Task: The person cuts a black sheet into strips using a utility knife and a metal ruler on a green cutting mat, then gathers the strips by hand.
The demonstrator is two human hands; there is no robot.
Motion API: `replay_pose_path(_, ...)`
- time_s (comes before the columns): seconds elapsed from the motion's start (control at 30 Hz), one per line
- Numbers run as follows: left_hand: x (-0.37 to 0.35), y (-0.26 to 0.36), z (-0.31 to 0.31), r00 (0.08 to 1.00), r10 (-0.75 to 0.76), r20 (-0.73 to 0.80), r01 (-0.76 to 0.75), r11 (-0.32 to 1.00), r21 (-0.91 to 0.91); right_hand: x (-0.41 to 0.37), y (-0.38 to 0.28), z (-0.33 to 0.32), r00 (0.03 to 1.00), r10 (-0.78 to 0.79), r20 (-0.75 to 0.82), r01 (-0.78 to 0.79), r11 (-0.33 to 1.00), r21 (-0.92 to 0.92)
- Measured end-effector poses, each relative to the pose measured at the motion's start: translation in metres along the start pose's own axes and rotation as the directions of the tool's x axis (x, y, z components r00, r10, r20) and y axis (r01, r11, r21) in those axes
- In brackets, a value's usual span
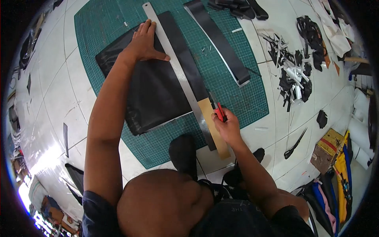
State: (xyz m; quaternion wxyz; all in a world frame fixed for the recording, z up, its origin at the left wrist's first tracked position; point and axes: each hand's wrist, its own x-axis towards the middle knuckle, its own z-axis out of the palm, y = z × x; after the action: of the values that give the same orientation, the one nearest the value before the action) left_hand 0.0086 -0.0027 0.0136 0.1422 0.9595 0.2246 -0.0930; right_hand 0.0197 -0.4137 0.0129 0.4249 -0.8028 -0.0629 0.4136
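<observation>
My left hand (147,44) lies spread over black material (158,91) and the edge of a long metal ruler (175,67). The ruler runs diagonally across the black material on a green cutting mat (229,98). My right hand (228,125) is closed around a red cutter (220,112), its blade end pointing up the mat. Beside the ruler's lower part, close to that hand, is a tan strip (213,128). A dark strip (183,51) extends along the ruler's right side. Another black strip with a white edge (217,41) lies farther right.
Black and white scraps (294,75) are piled on the tiled floor at the right. Scissors (295,144) lie below them. Black rolled pieces (239,7) sit at the mat's top edge. My foot in a dark sock (183,154) overlaps the mat's lower edge.
</observation>
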Motion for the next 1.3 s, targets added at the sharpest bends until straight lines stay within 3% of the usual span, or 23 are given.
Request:
replay_pose_path(0.23, 0.003, -0.002, 0.003, 1.000, 0.005, -0.009, -0.005, 0.999, -0.033, 0.000, 0.000, -0.002, 0.999, 0.035, 0.013, -0.035, 0.999, -0.035)
replay_pose_path(0.33, 0.001, -0.001, 0.002, 1.000, 0.006, -0.015, -0.006, 0.999, -0.032, 0.002, 0.004, -0.003, 1.000, -0.020, 0.005, 0.020, 0.997, -0.078)
replay_pose_path(0.53, 0.001, 0.000, 0.004, 1.000, -0.002, -0.020, 0.002, 1.000, -0.028, 0.003, 0.008, -0.002, 1.000, 0.016, 0.023, -0.016, 1.000, -0.015)
replay_pose_path(0.83, 0.000, 0.004, -0.007, 0.996, -0.043, 0.079, 0.044, 0.999, -0.015, 0.001, 0.015, -0.010, 0.990, -0.132, -0.059, 0.129, 0.990, -0.053)
replay_pose_path(0.93, 0.003, 0.009, -0.008, 0.992, -0.061, 0.109, 0.057, 0.998, 0.040, 0.004, 0.017, -0.040, 0.976, -0.160, -0.148, 0.142, 0.982, -0.124)
replay_pose_path(1.03, 0.003, 0.016, -0.013, 0.987, -0.086, 0.139, 0.071, 0.992, 0.106, 0.002, -0.003, -0.066, 0.837, -0.485, -0.254, 0.281, 0.778, -0.562)
replay_pose_path(1.13, 0.002, 0.020, -0.017, 0.984, -0.098, 0.152, 0.080, 0.990, 0.117, 0.014, -0.010, -0.071, 0.838, -0.452, -0.305, 0.343, 0.873, -0.348)
replay_pose_path(1.27, 0.003, 0.021, -0.018, 0.982, -0.098, 0.158, 0.076, 0.987, 0.140, 0.021, -0.029, -0.030, 0.908, -0.367, -0.205, 0.363, 0.930, -0.057)
replay_pose_path(1.3, 0.003, 0.022, -0.018, 0.981, -0.103, 0.164, 0.080, 0.987, 0.143, 0.018, -0.045, -0.016, 0.949, -0.271, -0.159, 0.283, 0.958, 0.056)
